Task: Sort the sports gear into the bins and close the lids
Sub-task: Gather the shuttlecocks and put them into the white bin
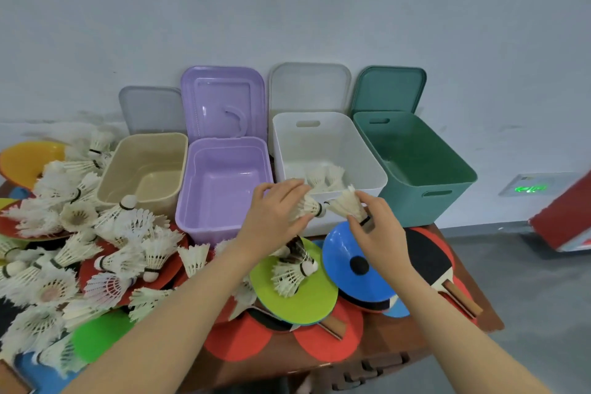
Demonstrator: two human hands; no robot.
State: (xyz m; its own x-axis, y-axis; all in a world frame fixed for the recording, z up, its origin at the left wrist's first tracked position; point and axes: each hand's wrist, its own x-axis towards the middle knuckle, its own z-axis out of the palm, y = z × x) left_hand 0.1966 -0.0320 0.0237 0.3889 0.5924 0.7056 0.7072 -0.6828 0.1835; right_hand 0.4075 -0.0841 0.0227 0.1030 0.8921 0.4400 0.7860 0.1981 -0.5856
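Head camera, looking down over a crowded wooden table [415, 349]: four open bins stand in a row against the pale wall, each with its lid propped upright behind it, from left a beige bin [145, 169], a purple bin [224, 189], a white bin [329, 157] and a green bin [419, 166]. The bins touch or nearly touch one another, leaving little room between them, and the green bin sits at the table's right edge, beyond which grey floor lies open. Loose white shuttlecocks [80, 233] heap the left half of the table, spilling over red, green and blue paddles, while the near right corner shows bare wood. Both hands hover just in front of the white bin's near rim. The left hand [275, 217] curls its fingers around a shuttlecock [308, 206], cork tip pointing right. The right hand [380, 227] pinches a second shuttlecock [347, 203] near its cork, feathers angled up toward the left; the two shuttlecocks nearly meet. A few shuttlecocks already lie at the bottom of the white bin; the purple and beige bins show bare floors. Beneath the hands lie a blue paddle [358, 262] and a green paddle [297, 294], the latter carrying two more shuttlecocks.
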